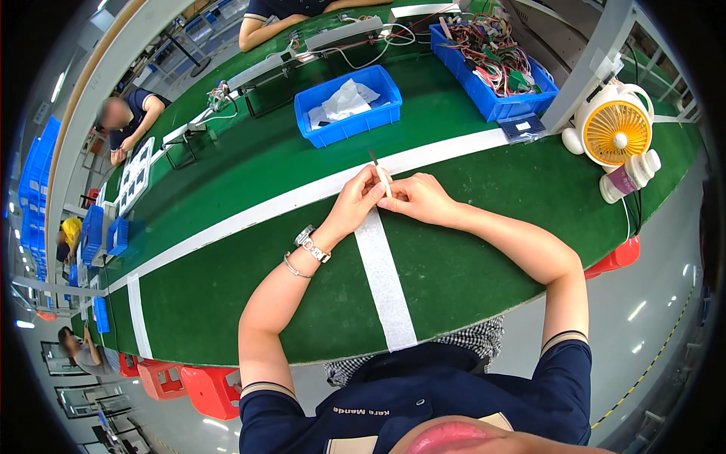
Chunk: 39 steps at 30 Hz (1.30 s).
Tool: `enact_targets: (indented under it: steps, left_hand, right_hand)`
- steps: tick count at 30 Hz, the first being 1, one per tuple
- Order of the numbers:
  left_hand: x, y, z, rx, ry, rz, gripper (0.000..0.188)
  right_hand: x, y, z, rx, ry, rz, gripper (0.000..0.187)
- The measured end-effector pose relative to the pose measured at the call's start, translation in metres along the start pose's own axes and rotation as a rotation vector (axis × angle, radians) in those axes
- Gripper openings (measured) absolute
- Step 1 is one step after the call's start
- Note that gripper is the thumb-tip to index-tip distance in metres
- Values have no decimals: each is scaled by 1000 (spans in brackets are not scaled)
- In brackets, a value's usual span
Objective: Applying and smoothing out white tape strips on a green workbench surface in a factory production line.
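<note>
Both of my hands meet over the green table, just on the near side of a long white strip [295, 200]. Between them is a slim white pen-like tool [384, 181] with a thin dark tip pointing away from me. My left hand [358, 200] is closed on it with the fingers pinched. My right hand [420, 200] is closed too, its fingertips pressed to the tool's near end. What kind of tool it is, I cannot make out. A watch [311, 244] and a bracelet [293, 266] are on my left wrist.
Ahead stands a blue bin [348, 135] with white paper scraps. Another blue bin [491, 107] holds tangled wires at the far right. A yellow-and-white fan [616, 129] and a white bottle [631, 175] stand on the right. People sit across the table and at far left.
</note>
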<state>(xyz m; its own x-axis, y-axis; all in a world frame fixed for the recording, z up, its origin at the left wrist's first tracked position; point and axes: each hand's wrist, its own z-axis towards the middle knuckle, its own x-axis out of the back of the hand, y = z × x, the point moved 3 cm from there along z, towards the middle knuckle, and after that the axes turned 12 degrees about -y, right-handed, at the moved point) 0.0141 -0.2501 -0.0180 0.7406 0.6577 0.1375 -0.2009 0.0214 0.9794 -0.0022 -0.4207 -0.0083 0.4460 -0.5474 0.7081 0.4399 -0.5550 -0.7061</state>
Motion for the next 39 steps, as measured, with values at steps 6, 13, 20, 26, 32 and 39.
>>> enact_targets:
  steps: [6,13,20,26,32,39]
  left_hand:
    - [-3,2,0,-4,44,-51,22]
    - [-4,-1,-5,36,42,287,33]
    - [-12,14,-5,-54,25,552,34]
    - [-12,15,-5,-27,34,526,32]
    - [-11,12,-5,-8,20,505,38]
    - [-9,10,-5,11,8,492,41]
  right_hand:
    - [0,0,0,34,-3,-33,40]
    - [-2,2,-1,59,17,-18,33]
    - [-5,-2,-7,140,-8,-61,32]
    - [-4,-6,-7,146,-11,-102,33]
    - [-3,-8,-8,134,-37,-116,34]
    - [-3,-10,-8,140,-32,-132,35]
